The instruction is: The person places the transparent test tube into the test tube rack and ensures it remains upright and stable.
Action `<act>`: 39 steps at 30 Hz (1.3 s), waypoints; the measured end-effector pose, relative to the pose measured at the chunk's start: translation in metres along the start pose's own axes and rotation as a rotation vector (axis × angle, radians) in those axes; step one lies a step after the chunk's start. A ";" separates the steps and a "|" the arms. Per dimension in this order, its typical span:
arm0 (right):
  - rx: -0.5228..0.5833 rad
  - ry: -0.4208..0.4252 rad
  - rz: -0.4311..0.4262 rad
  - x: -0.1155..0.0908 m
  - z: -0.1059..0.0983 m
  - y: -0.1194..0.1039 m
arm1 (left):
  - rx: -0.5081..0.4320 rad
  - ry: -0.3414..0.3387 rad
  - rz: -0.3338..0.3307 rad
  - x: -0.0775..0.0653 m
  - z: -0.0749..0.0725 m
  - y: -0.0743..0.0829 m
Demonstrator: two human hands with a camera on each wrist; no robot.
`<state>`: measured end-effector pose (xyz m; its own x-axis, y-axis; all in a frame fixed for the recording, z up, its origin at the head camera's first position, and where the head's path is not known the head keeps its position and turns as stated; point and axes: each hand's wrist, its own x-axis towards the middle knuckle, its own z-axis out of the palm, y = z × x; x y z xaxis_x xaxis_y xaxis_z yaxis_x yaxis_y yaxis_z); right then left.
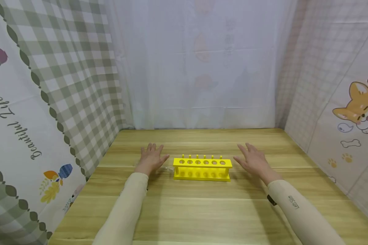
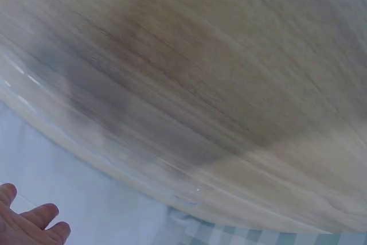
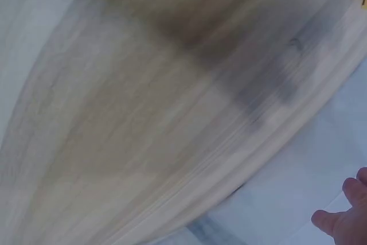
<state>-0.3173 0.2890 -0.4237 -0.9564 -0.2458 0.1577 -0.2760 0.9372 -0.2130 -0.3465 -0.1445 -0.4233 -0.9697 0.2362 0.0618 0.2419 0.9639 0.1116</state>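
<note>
A yellow test tube rack (image 1: 201, 170) stands upright in the middle of the table, with a row of round holes and a row of pegs behind. Left of it lies a clear, slim tube (image 1: 168, 169), partly hidden by my left hand (image 1: 150, 159). That hand hovers palm down with its fingers spread, holding nothing. In the left wrist view the tube (image 2: 194, 195) stretches along the wood. My right hand (image 1: 253, 160) is held over the table to the right of the rack, fingers straight and apart, with nothing in it.
The wood-grain table (image 1: 196, 214) is bounded by a white curtain (image 1: 202, 68) at the back. A checked cloth (image 1: 79, 61) hangs on the left, and a cloth with a cartoon dog (image 1: 360, 105) on the right.
</note>
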 end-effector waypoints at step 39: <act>0.280 0.035 -0.167 -0.007 0.000 -0.029 | -0.086 -0.016 0.076 -0.009 -0.006 -0.017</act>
<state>-0.3030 0.2638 -0.4187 -0.8930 -0.3775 0.2450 -0.4493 0.7787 -0.4379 -0.3417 -0.1638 -0.4199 -0.9489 0.3104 0.0575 0.3157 0.9293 0.1916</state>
